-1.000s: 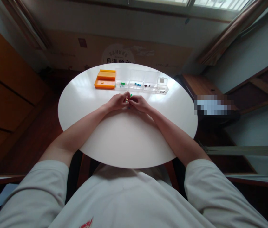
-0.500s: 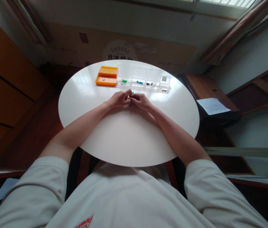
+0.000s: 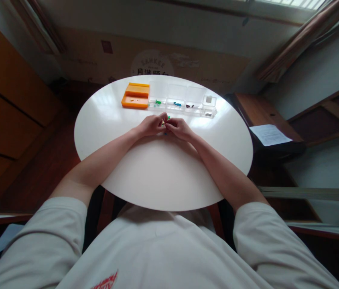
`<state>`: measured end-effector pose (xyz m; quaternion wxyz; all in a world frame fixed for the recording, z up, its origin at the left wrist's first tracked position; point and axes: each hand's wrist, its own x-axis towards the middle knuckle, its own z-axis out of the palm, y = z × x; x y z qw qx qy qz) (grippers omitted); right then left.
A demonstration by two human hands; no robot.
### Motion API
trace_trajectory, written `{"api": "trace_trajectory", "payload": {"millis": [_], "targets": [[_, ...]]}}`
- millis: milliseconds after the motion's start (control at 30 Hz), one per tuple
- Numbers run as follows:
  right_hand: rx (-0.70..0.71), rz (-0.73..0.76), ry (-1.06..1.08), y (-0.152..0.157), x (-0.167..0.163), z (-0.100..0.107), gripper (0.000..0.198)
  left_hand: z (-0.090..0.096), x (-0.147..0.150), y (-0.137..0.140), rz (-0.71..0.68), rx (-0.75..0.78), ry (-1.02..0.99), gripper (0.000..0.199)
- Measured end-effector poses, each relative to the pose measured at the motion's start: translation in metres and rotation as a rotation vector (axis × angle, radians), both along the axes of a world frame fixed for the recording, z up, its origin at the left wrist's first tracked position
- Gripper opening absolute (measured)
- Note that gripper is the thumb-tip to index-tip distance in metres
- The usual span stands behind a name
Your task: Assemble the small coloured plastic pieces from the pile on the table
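One pair of bare hands, over the far half of a white oval counter (image 3: 163, 172), both forearms laid inward from light short sleeves. Left hand (image 3: 151, 124): fingers curled, thumb side turned inward, grip closed on a small multicoloured assembly (image 3: 168, 118). Right hand (image 3: 179, 129): thumb and forefinger drawn together in a pinch, grip closed on the same item from the other side; the exact points of contact are covered by the fingers. Small multicoloured assembly, one: between the fingertips of both hands, near the containers; green part at its far end, pale bits lower down, remainder hidden. Blue bit (image 3: 165, 133), one: just below the fingertips; whether attached or loose cannot be told. Orange box (image 3: 136, 91), one: open, beyond the left hand, with a few tiny orange pieces (image 3: 132, 100) inside. Clear boxes (image 3: 177, 92), in a row to the right of the orange box, lids raised: first with green pieces (image 3: 157, 102), next with blue pieces (image 3: 177, 104), next with dark pieces (image 3: 189, 106), last and smallest with greyish pieces (image 3: 208, 114). Paper sheet (image 3: 270, 134), one, printed: on a brown wooden cabinet (image 3: 250, 106), right of the counter. Lettered panel (image 3: 153, 60), one: along the wall behind.
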<state>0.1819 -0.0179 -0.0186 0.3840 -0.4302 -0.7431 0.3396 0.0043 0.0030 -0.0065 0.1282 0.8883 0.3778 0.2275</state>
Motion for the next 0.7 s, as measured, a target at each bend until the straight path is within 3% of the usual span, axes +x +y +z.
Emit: {"api": "trace_trajectory", "payload": {"millis": [700], "targets": [[-0.027, 0.014, 0.012, -0.0019, 0.0005, 0.0011, 0.025, 0.0011, -0.0002, -0.0009, -0.001, 0.001, -0.004, 0.029]]}}
